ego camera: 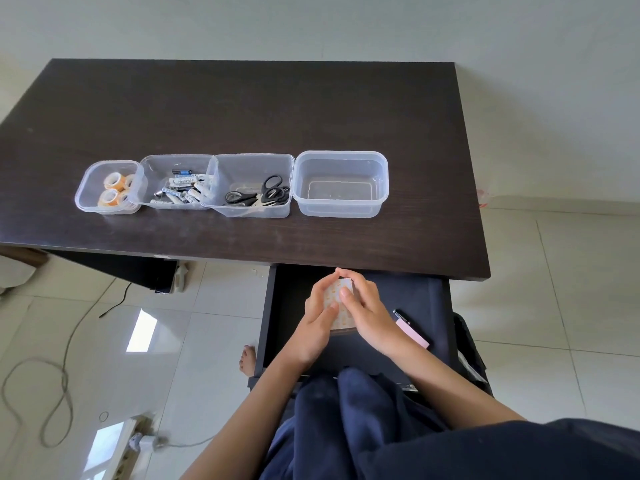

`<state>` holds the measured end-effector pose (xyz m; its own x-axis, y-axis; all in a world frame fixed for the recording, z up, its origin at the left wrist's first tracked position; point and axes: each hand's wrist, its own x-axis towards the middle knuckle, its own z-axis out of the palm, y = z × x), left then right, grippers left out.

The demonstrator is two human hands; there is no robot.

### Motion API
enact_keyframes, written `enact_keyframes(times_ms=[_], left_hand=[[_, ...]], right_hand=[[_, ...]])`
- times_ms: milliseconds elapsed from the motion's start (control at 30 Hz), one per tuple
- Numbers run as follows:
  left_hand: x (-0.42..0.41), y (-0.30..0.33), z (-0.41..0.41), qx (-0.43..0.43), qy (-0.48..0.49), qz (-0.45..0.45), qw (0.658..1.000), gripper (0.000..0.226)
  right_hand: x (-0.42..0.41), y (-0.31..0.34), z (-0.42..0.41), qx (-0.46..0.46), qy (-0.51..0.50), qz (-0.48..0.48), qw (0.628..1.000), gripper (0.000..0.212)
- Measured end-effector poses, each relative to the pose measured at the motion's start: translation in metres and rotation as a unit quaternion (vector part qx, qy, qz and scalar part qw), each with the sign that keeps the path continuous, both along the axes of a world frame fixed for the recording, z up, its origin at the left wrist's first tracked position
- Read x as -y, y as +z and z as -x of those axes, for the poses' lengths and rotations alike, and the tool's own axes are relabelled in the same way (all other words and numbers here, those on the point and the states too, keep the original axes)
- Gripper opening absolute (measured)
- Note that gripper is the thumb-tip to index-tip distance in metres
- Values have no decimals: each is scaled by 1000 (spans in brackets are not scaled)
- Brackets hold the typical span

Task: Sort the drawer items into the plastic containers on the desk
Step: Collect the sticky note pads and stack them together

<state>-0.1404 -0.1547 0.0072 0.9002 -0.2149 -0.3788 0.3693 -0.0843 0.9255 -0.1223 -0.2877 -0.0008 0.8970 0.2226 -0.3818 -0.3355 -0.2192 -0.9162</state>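
Over the open dark drawer (426, 296) both my hands hold a small pale packet with an orange pattern (337, 308). My left hand (317, 315) grips its left side and my right hand (363, 311) covers its right side with the thumb on top. Four clear plastic containers stand in a row on the dark desk (242, 109): one with tape rolls (88, 202), one with batteries (152, 164), one with black scissors (249, 164), and an empty one (341, 211) on the right. A pink pad (414, 334) and a black pen (401, 317) lie in the drawer.
The desk's near edge runs just above the drawer. A cable (65, 375) loops over the white tiled floor on the left, near a power strip (138, 441). My dark-clothed lap (363, 410) fills the bottom of the view, with a bare foot (247, 360) beside the drawer.
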Motion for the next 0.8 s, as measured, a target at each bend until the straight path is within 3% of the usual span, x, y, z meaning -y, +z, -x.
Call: enact_keyframes(times_ms=[167, 467, 600, 800], left_hand=[[-1, 0, 1, -4, -14, 3, 1000, 41], [-5, 5, -10, -20, 33, 66, 997, 47], [-6, 8, -13, -34, 38, 94, 994, 48], [-2, 12, -18, -39, 29, 96, 994, 54]], right_hand=[[2, 2, 0, 19, 34, 46, 998, 41], [9, 9, 7, 52, 9, 35, 998, 54], [17, 4, 9, 98, 63, 38, 992, 75], [25, -3, 5, 125, 128, 119, 977, 102]])
